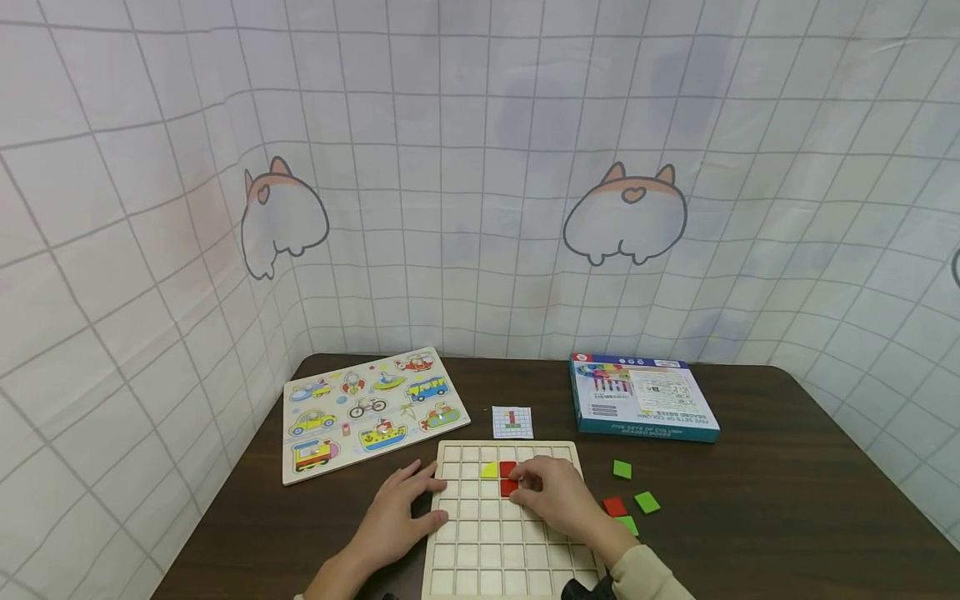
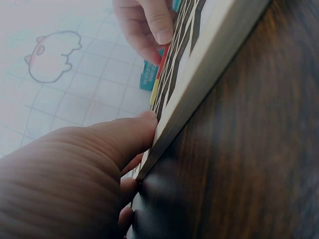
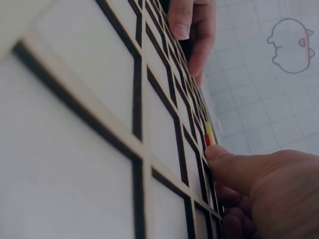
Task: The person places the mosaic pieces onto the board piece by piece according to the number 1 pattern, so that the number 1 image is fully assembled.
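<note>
Ok, L hand (image 1: 396, 515) lies relaxed along the L edge of the grid board (image 1: 453, 557), fingertips + thumb on the rim, not grasping anything. R hand (image 1: 553, 495) has thumb + index pinching the lower red tile (image 1: 507, 488), which sits in a cell toward the board's far edge. Upper red tile (image 1: 507, 469) is in the cell directly beyond it, w/ yellow piece (image 1: 489, 471) just L of that one. Board is approx. mid-tabletop, L–R. Pattern card (image 1: 512, 422) sits just past board's far edge. Loose pcs near board's R edge: red square (image 1: 615, 507) + three green squares (image 1: 622, 470). Picture puzzle (image 1: 352, 408) is at tabletop's far L corner; boxed set (image 1: 643, 398) near the far edge, R of ctr.
</note>
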Action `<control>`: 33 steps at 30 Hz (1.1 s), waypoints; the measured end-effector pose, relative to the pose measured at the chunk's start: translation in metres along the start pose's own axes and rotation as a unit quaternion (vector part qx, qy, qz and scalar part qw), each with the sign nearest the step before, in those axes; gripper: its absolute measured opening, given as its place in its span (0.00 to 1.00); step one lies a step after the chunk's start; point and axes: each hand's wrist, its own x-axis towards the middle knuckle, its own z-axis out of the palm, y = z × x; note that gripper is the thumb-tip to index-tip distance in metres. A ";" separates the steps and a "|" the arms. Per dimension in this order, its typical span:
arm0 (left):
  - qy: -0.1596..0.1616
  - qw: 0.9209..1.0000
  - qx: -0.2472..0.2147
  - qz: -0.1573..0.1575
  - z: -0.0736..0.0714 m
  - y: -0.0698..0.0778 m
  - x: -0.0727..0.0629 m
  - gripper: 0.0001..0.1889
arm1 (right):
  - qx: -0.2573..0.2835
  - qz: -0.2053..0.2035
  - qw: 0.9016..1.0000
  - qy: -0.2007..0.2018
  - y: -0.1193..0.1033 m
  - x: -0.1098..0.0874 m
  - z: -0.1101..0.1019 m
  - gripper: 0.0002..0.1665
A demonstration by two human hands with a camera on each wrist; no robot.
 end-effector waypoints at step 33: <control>0.000 1.000 0.005 -0.001 0.001 0.001 0.000 0.19 | 0.040 0.069 0.997 0.025 0.020 -0.041 -0.066 0.11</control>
